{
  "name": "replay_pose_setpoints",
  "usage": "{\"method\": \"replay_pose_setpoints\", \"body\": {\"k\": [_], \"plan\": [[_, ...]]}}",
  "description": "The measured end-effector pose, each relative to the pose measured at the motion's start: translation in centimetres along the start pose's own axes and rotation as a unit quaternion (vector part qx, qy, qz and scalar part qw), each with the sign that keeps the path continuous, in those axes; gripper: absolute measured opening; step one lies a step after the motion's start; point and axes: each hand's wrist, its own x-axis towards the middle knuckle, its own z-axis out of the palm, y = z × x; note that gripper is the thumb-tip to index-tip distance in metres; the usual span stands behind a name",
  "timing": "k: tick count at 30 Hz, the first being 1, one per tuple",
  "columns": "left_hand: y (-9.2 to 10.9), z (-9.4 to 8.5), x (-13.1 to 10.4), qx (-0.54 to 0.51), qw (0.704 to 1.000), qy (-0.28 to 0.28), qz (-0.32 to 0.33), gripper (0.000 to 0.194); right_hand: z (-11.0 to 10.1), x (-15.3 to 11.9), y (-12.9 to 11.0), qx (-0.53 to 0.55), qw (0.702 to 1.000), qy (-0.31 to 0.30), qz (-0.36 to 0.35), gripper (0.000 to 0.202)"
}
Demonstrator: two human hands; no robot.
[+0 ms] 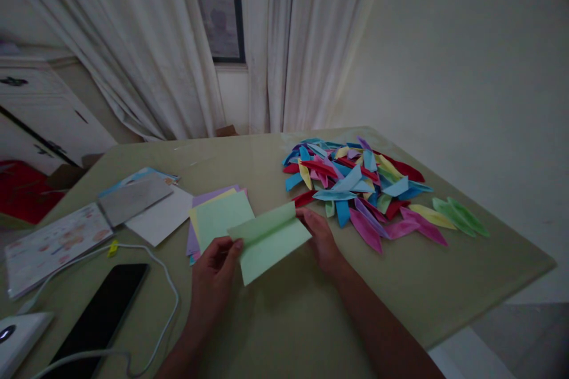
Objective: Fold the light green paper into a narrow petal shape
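Observation:
A light green sheet of paper (275,249) with a crease along its upper part is held above the table between both hands. My left hand (217,266) pinches its left edge between thumb and fingers. At the upper right corner, my right hand (320,234) grips the sheet, with some of its fingers hidden behind the paper. Just behind and left of it lies a stack of coloured paper (222,219), pale green on top with yellow and purple edges showing. Beyond my right hand spreads a heap of folded paper pieces (347,180) in many colours.
On the left of the table (258,160) lie a black phone (100,314), a white cable (171,284), a white device (22,331), a patterned booklet (57,243) and a grey card (133,198). Curtains (306,41) hang behind. The table's right edge borders a wall (466,100).

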Motion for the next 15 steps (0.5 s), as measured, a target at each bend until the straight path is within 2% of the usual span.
{"method": "replay_pose_setpoints", "body": {"k": [3, 7, 10, 13, 15], "plan": [[-0.06, -0.03, 0.24, -0.007, 1.000, 0.013, 0.011, 0.035, -0.11, 0.26, 0.28, -0.030, 0.999, -0.012, -0.020, 0.039], [-0.13, 0.12, 0.39, -0.066, 0.997, 0.042, -0.017, 0.047, -0.36, 0.23, 0.38, -0.012, 1.000, -0.019, 0.005, 0.025], [-0.28, 0.05, 0.47, -0.081, 0.995, 0.051, 0.010, 0.044, -0.41, 0.07, 0.28, 0.008, 0.999, -0.033, 0.018, 0.022], [-0.44, -0.15, 0.48, -0.044, 0.999, 0.010, 0.024, 0.033, -0.47, 0.10, 0.19, 0.039, 0.999, -0.026, 0.018, 0.029], [-0.34, -0.16, 0.31, -0.041, 0.999, -0.022, -0.007, 0.038, -0.54, 0.19, 0.15, 0.054, 0.998, -0.021, 0.017, 0.033]]}}
